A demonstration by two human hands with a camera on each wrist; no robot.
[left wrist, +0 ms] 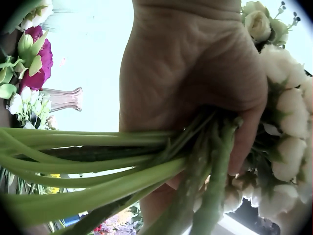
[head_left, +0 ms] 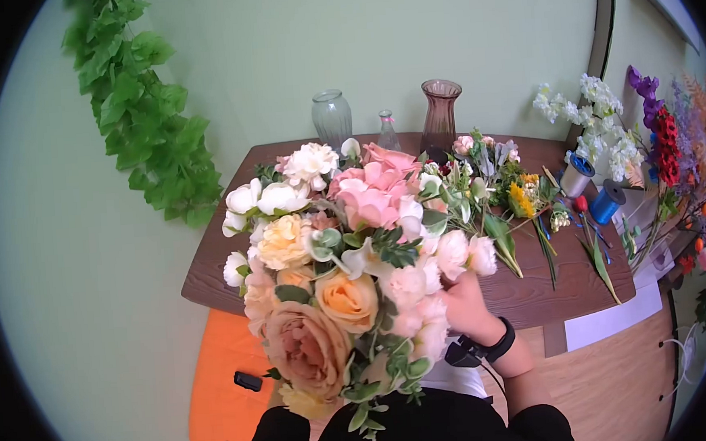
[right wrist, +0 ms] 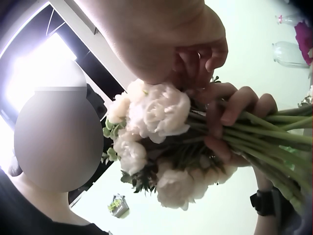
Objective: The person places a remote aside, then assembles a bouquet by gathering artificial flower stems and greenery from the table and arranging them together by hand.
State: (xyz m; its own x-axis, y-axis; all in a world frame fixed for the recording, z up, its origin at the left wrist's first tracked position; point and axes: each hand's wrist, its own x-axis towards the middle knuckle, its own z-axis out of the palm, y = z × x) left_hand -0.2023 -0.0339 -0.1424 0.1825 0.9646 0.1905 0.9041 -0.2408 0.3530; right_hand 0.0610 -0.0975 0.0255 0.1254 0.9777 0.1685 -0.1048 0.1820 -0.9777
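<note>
A large bouquet of pink, white, peach and cream artificial flowers (head_left: 345, 294) is held up in front of the body. My left hand (left wrist: 190, 73) grips its green stems (left wrist: 98, 156), which cross the palm and run out past the hand. Behind the blossoms, that hand is hidden in the head view. My right hand (head_left: 467, 302) is at the bouquet's right side, just below pale pink blooms. In the right wrist view, its bent fingers (right wrist: 215, 58) are close to the left hand and the pale blossoms (right wrist: 161, 112); I cannot tell whether they pinch a stem.
Behind the bouquet is a brown table (head_left: 226, 260) with a clear vase (head_left: 331, 117), a small bottle (head_left: 387, 129) and a pinkish vase (head_left: 441, 110). Loose flowers (head_left: 521, 198) and ribbon spools (head_left: 606, 202) lie at its right. Leafy garland (head_left: 140, 112) hangs left; an orange surface (head_left: 217, 382) is below.
</note>
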